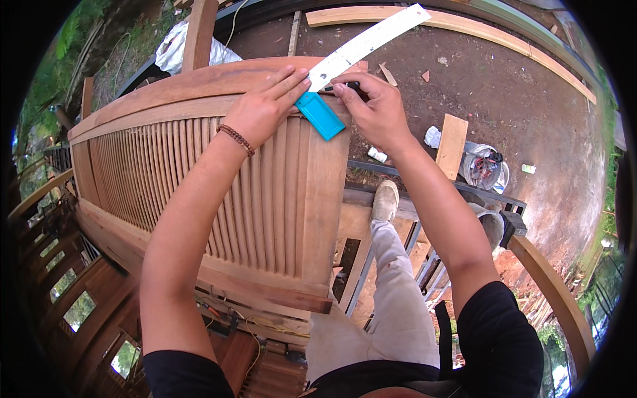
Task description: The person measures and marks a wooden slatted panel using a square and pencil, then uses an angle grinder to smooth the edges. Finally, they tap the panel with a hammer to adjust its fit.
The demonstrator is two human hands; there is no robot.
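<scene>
A try square with a white metal blade (371, 46) and a blue handle (323, 116) lies across the upper right corner of a slatted wooden panel (322, 219). My left hand (269, 99) rests over the panel's top rail, its fingers stretched along the wood and holding the square where blade and handle meet. Its thumb is mostly hidden. My right hand (378, 109) pinches a thin black pen (350, 85) just right of the blade. The pen's tip points left, close to the square and the panel's edge. Whether it touches the wood I cannot tell.
Below the panel is a slatted wooden and metal frame, with my shoe (385, 201) beside it. A short board (452, 142) and a bucket of odds and ends (481, 166) stand to the right. Long planks (458, 26) lie on the dirt beyond. A yellow cord (255, 338) trails at lower left.
</scene>
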